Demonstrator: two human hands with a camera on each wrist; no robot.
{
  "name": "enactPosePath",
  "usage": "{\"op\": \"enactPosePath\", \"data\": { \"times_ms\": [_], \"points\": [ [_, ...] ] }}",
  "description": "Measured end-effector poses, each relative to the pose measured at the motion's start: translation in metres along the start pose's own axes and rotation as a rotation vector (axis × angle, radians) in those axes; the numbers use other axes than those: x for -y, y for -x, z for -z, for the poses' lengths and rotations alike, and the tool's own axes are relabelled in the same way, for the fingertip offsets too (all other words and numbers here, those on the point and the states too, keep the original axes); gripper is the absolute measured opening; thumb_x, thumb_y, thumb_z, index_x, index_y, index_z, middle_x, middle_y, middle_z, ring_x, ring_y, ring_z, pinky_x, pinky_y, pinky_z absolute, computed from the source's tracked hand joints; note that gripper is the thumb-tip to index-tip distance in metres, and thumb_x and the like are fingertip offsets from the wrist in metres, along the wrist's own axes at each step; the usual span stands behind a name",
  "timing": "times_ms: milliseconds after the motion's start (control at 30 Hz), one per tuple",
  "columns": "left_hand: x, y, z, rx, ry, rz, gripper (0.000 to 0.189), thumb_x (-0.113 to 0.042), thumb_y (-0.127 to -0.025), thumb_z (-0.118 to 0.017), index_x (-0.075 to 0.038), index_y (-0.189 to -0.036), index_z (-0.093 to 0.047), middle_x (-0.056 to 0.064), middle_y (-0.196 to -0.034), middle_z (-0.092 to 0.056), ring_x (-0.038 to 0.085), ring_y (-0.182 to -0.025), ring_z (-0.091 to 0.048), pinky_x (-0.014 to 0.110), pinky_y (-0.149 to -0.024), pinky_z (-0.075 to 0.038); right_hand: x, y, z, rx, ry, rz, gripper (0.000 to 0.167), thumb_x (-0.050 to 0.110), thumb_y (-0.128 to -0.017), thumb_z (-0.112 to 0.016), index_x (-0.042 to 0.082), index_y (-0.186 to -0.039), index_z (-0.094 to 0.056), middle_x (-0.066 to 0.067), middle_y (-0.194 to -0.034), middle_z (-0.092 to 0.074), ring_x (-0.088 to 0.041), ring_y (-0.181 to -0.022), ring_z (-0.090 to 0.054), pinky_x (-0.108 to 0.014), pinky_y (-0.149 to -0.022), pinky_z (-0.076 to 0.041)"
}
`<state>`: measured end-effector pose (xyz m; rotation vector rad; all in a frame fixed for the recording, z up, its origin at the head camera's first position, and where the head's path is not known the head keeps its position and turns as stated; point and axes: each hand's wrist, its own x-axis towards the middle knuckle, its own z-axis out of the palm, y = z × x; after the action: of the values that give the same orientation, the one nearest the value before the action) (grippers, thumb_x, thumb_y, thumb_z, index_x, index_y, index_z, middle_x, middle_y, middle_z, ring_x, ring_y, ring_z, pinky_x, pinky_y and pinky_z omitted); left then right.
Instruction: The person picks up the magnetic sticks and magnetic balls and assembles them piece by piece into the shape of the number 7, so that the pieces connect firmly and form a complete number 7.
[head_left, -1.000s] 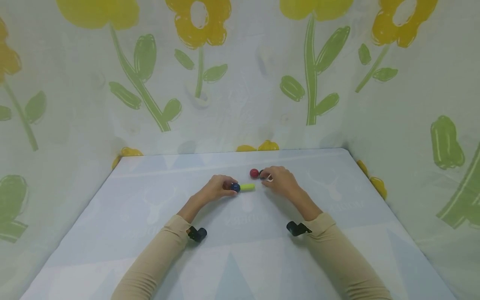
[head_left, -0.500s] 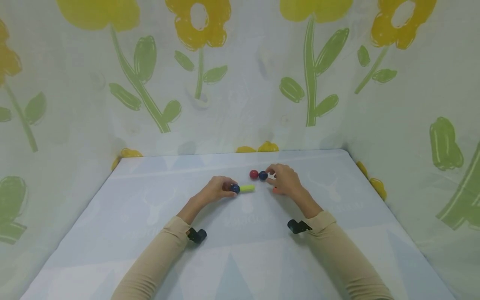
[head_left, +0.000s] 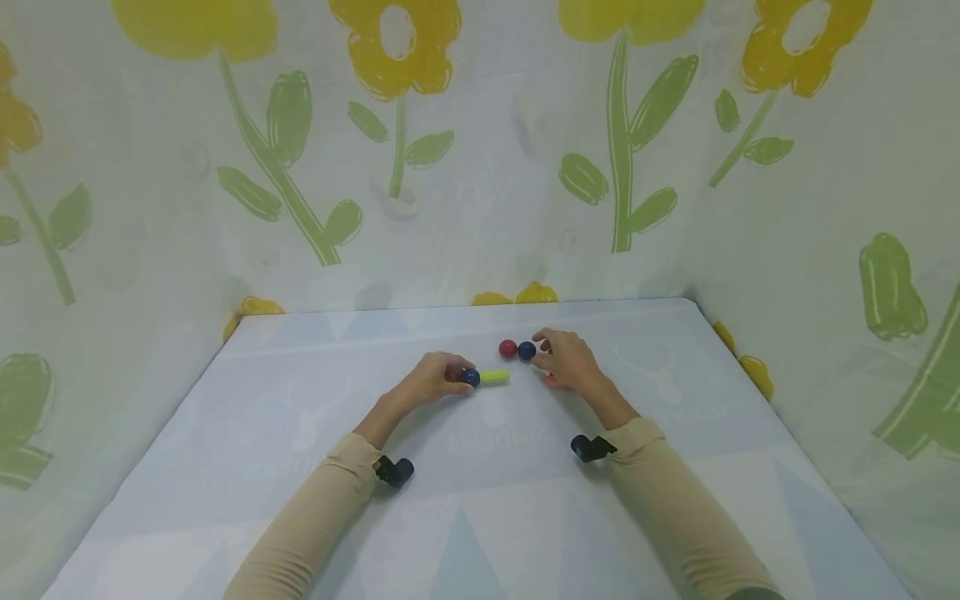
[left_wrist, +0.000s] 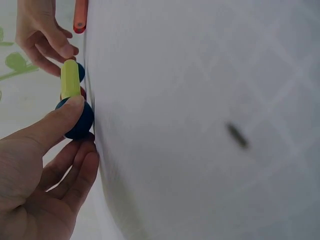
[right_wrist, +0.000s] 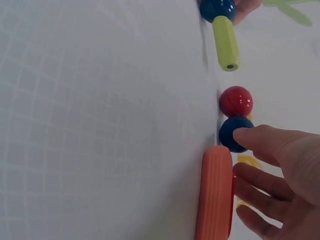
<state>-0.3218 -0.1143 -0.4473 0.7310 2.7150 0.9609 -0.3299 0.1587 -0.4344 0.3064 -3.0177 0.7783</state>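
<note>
1. Blue ball [head_left: 470, 378] with yellow handle [head_left: 495, 377]: toward table [head_left: 480, 467] far side, pinched by left hand [head_left: 432, 377].
2. Second blue ball [head_left: 527, 351]: beside red ball [head_left: 507, 349]; right hand [head_left: 572, 362] loose, contact unclear.
3. Orange stick [right_wrist: 215, 195]: near right hand.
4. Judged step: left holding, right positioning; next calls for light fingers, lest balls roll.

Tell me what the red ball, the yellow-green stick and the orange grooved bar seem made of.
Red ball: glossy, likely hard plastic or lacquered wood; it catches a highlight.
Yellow-green stick: smooth, low sheen, perhaps plastic or painted wood; even colour, no visible grain.
Orange grooved bar: dull finish, probably moulded plastic; regular lengthwise ridges.
</note>
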Motion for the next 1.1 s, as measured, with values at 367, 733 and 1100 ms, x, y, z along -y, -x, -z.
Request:
{"op": "enactPosePath", "data": {
  "times_ms": [367,733,1100],
  "points": [
    [-0.001,0.0,0.001,-0.005,0.002,0.004,0.039,-0.017,-0.085,-0.077,-0.008,-0.122,-0.068,0.007,-0.105,-0.071,0.013,-0.084,-0.059,0.026,-0.079,-0.053,0.003,-0.006,-0.007,0.005,-0.018,-0.015,0.043,0.02,-0.087,-0.074,0.01,-0.127,-0.061,-0.012,-0.114,-0.07,-0.026,-0.104,-0.064,-0.042,-0.093,-0.052],
    [-0.001,0.0,0.002,-0.005,0.003,0.003,0.039,-0.018,-0.085,-0.077,-0.009,-0.122,-0.068,0.007,-0.105,-0.072,0.012,-0.084,-0.059,0.025,-0.079,-0.053,0.003,-0.01,-0.015,0.002,-0.015,-0.055,0.041,0.022,-0.089,-0.073,0.012,-0.126,-0.061,-0.01,-0.111,-0.07,-0.024,-0.1,-0.063,-0.04,-0.093,-0.052],
    [0.001,0.0,0.0,-0.008,0.008,0.0,0.039,-0.018,-0.085,-0.077,-0.009,-0.121,-0.068,0.005,-0.101,-0.071,0.012,-0.081,-0.057,0.023,-0.074,-0.05,0.002,-0.007,-0.013,0.011,-0.021,-0.06,0.039,0.024,-0.09,-0.072,0.01,-0.125,-0.06,-0.011,-0.106,-0.07,-0.023,-0.093,-0.061,-0.039,-0.091,-0.052]
  ]
}}
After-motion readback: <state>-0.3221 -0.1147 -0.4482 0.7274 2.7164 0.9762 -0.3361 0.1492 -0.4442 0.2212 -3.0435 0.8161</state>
